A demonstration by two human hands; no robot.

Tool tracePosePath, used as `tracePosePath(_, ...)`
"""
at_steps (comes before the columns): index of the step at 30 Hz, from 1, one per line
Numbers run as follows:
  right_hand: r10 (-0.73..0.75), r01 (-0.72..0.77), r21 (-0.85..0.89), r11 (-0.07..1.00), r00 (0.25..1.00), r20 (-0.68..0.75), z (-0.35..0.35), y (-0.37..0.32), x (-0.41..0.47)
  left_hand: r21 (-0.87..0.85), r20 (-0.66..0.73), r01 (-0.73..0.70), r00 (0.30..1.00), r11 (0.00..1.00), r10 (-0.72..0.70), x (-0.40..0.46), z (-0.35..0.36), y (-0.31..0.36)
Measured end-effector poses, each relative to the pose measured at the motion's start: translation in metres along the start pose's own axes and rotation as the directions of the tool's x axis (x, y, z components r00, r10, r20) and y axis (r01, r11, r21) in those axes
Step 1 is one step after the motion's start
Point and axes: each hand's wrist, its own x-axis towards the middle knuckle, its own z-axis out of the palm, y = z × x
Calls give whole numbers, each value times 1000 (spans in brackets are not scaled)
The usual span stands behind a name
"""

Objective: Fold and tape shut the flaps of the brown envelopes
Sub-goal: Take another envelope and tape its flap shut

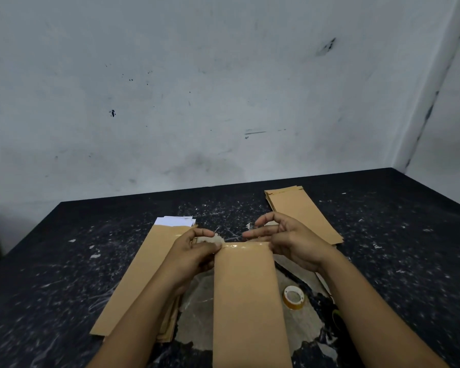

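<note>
Both hands sit at the envelope (247, 296)'s taped far end mid-frame, its length running toward me; left hand (194, 251) pinches the corner, right hand (284, 237) hovers loosely curled, holding nothing I can see.

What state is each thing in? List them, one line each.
Centre envelope: flap folded, glossy tape across its top.
Left hand: fingers pinch the envelope's top left corner.
Right hand: fingers curled at the top right corner.
Tape roll: lying flat, untouched.
Left envelope: open, white paper protruding.
</note>
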Motion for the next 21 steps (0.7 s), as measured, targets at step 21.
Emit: tracePosePath(21, 2, -80, -160, 984, 898, -440, -35, -46, 15, 379, -250, -250, 899, 891, 359, 5, -23, 2)
